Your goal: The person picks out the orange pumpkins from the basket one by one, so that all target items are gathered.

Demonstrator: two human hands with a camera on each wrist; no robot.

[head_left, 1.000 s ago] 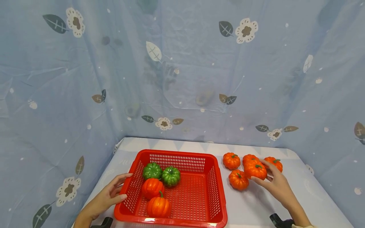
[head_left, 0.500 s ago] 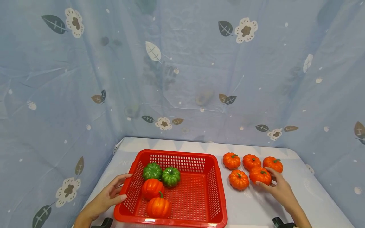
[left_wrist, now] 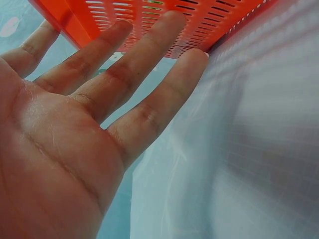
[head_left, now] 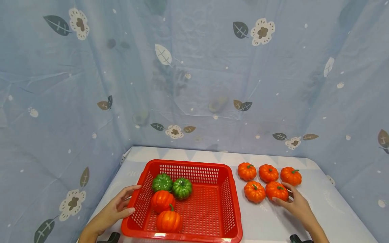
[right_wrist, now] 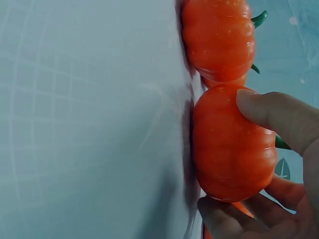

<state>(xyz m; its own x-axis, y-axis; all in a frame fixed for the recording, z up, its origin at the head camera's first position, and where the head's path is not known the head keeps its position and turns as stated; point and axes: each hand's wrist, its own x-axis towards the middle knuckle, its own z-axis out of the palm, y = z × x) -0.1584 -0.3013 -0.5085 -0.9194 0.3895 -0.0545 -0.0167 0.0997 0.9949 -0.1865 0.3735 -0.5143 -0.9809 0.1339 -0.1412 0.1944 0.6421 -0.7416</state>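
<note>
My right hand point(head_left: 296, 204) holds a small orange pumpkin point(head_left: 277, 191) with a green stem, at the front of a group on the table. In the right wrist view, the thumb presses the upper side of this pumpkin point(right_wrist: 232, 144) and the fingers reach under its far side. It sits against the table surface, beside another orange pumpkin point(head_left: 254, 191). My left hand point(head_left: 112, 209) is at the left side of a red plastic basket point(head_left: 209, 209). Seen from the left wrist, its fingers point(left_wrist: 149, 109) are spread and nearly straight by the basket's slotted wall point(left_wrist: 209, 20).
Inside the basket are two green pumpkins point(head_left: 182, 188) and two orange ones point(head_left: 169, 221), all toward its left. Behind the held pumpkin, three more orange pumpkins point(head_left: 268, 173) form a row. A patterned blue curtain point(head_left: 194, 84) closes off the table's back and sides.
My right hand has lowered the pumpkin from above the group to the table, moving it slightly right and toward me. The left hand and basket have stayed in place.
</note>
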